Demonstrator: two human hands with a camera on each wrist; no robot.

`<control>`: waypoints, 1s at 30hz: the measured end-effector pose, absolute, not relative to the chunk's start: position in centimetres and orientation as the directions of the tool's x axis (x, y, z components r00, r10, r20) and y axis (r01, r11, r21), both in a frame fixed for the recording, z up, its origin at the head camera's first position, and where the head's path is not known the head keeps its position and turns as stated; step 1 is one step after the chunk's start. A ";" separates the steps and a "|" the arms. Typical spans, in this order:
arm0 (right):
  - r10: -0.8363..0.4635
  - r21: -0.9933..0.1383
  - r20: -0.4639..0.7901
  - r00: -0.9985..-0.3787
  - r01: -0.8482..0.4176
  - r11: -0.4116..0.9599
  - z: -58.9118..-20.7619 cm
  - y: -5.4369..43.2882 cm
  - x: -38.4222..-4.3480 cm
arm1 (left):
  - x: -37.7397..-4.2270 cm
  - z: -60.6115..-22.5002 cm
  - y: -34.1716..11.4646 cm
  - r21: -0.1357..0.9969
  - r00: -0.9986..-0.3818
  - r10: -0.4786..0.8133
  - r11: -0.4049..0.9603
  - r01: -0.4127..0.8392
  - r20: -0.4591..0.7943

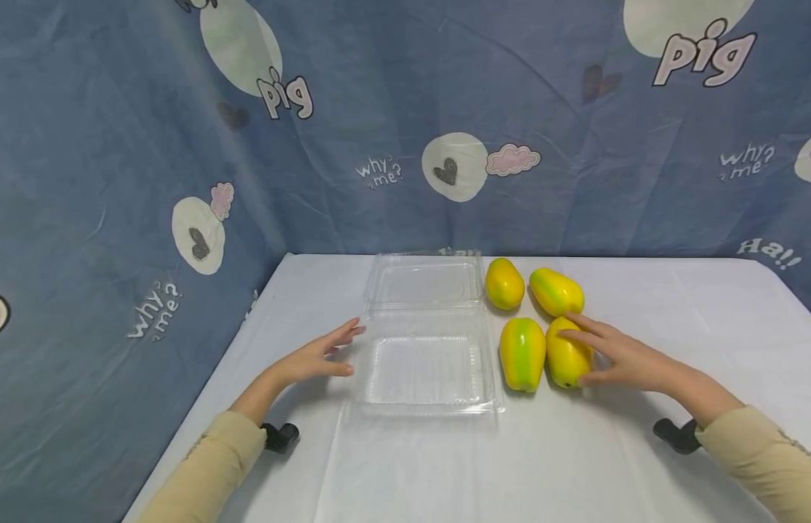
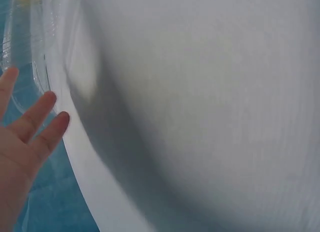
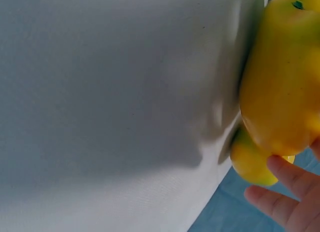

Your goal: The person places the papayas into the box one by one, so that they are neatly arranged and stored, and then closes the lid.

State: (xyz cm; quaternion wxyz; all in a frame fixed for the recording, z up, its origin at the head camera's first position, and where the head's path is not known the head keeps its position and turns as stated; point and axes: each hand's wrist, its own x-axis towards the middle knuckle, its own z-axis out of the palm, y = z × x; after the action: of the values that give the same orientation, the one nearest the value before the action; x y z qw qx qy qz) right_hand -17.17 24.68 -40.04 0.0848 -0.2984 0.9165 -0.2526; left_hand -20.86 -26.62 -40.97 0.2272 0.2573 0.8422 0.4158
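Observation:
A clear plastic clamshell box (image 1: pixel 425 370) lies unfolded on the white table, its lid (image 1: pixel 424 285) laid back at the far side. My left hand (image 1: pixel 320 358) hovers beside the box's left edge, fingers spread and holding nothing. To the right of the box are yellow papayas with green streaks: one at the back (image 1: pixel 504 284), one at the back right (image 1: pixel 557 292), one in front (image 1: pixel 522 354) and one at the front right (image 1: pixel 567 353). My right hand (image 1: pixel 624 357) reaches over that front right papaya (image 3: pixel 280 81), fingers extended along its side and fingertips right at its skin.
The white tablecloth (image 1: pixel 405 472) covers the table, which ends at a blue printed curtain (image 1: pixel 379 87) behind and on the left. Black wrist mounts (image 1: pixel 281 437) sit below both sleeves, close over the cloth.

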 end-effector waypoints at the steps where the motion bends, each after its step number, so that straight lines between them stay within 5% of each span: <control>1: -0.590 -0.506 -0.005 -0.808 -0.507 0.698 -40.1 24.7 -17.2 | -20.8 -40.9 -26.5 0.821 -0.759 0.626 0.519 0.237 -0.177; 22: -0.484 -0.348 0.085 -0.871 -0.481 0.804 -42.0 21.7 -17.0 | -20.6 -40.8 -25.1 0.835 -0.725 0.637 0.526 0.159 -0.263; 30: -0.453 -0.462 -0.025 -0.891 -0.392 0.796 -40.2 22.9 -16.8 | -20.5 -40.6 -24.8 0.838 -0.729 0.627 0.528 0.138 -0.275</control>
State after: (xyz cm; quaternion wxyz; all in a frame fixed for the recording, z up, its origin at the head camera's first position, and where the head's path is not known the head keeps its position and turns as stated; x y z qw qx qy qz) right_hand -16.83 22.88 -40.21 0.0672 -0.2237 0.9451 -0.2285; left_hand -20.49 -24.80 -40.64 0.2864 0.2315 0.8257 0.4273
